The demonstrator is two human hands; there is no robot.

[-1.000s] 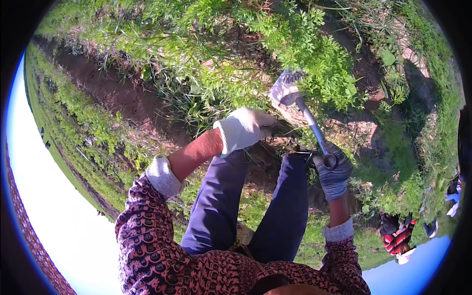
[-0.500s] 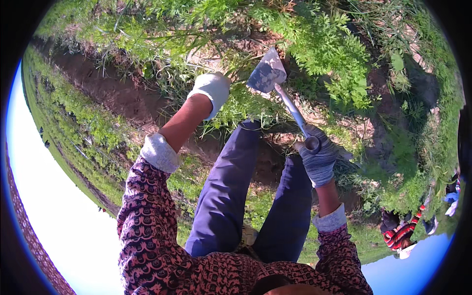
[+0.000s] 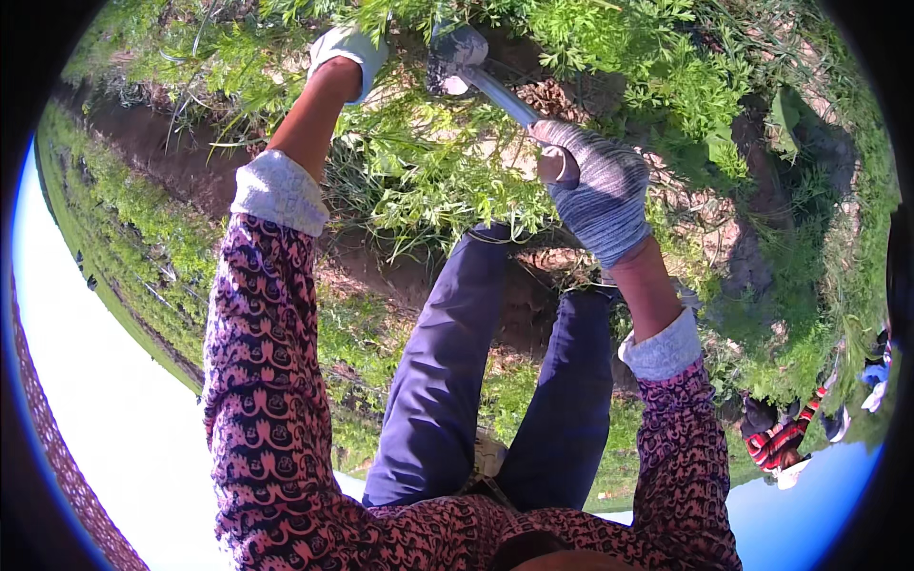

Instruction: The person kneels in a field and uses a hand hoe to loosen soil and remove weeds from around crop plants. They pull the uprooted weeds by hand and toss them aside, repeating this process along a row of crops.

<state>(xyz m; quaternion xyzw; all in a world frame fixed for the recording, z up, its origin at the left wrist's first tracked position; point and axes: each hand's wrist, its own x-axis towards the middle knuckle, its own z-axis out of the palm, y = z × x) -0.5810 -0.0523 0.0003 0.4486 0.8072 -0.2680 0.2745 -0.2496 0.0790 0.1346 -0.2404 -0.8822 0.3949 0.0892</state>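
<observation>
My right hand (image 3: pixel 602 190), in a grey striped knit glove, is closed round the metal tube handle of a hand hoe (image 3: pixel 502 97). The hoe's flat, soil-smeared blade (image 3: pixel 459 49) is down among the feathery green plants (image 3: pixel 424 176) at the far side. My left hand (image 3: pixel 348 55), in a pale glove, reaches into the leaves to the left of the blade. Foliage and the glove hide its fingers, so I cannot make out whether it grips any stems. Both arms are stretched forward.
My knees (image 3: pixel 447 314) are bent below the plants. A bare soil furrow (image 3: pixel 181 167) runs along the left. Leafy carrot-like tops (image 3: pixel 609 43) grow at the far right. Another person in a striped red top (image 3: pixel 779 443) is at the lower right.
Both hands have moved forward and away from me. The hoe has gone forward and left, its blade now down among the plants. My left hand has moved up into the leaves.
</observation>
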